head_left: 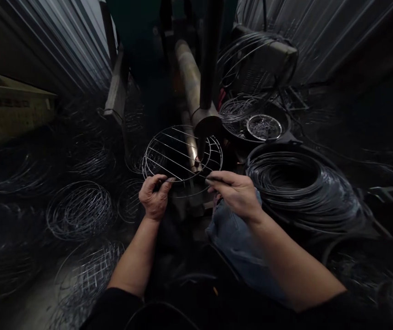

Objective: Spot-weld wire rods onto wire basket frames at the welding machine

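Observation:
A round wire rack [169, 155] with thin parallel cross wires is held level in front of me. My left hand [155, 195] pinches its near left rim between thumb and fingers. At the near right rim, my right hand [232, 190] is closed in a pinch; whether a loose wire is also between its fingers cannot be made out. The rack surrounds the tip of a lower metal arm [191, 145], likely a spot welder's. Just above that tip comes a dark upright electrode [201, 147], with a small reddish glow where they meet the wire.
Finished-looking wire rounds lie piled on the left, among them a stack of wire racks [81, 211]. On the right sits a large coil of wire [285, 176]. Behind it, a pan [287, 121] holds wire rings and a small metal bowl [264, 127]. A wooden post [116, 89] stands left.

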A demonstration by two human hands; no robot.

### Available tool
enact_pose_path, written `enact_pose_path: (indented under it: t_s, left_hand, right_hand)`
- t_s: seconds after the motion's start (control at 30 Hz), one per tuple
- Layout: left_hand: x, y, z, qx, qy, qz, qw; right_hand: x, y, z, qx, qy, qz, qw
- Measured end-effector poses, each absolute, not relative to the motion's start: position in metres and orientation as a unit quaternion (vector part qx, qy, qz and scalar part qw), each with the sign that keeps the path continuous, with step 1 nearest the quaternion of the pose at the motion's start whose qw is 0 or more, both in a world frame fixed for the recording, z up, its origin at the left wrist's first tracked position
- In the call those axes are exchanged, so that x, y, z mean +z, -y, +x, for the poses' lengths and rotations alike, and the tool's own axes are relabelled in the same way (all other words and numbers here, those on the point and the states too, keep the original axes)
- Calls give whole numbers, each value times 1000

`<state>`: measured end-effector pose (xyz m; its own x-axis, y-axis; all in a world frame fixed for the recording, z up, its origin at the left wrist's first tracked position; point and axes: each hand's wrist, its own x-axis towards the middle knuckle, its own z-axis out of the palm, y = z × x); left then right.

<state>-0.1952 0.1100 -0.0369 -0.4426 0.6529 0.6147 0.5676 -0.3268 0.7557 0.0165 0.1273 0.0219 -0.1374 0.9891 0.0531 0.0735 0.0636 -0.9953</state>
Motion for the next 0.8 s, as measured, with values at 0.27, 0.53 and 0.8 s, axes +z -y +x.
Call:
enact_pose_path:
  t_s: [0.27, 0.53, 0.8]
  left_hand:
    - [-35, -110, -195, 606, -559, 566, 13]
    - [-40, -108, -197, 614, -585, 530, 38]
    - [-33, -111, -194, 632, -564, 529, 50]
  right_hand:
    - [8, -131, 3, 459, 570, -526, 433]
    - [6, -130, -4, 482, 514, -529, 473]
    - [5, -133, -1, 464, 514, -523, 496]
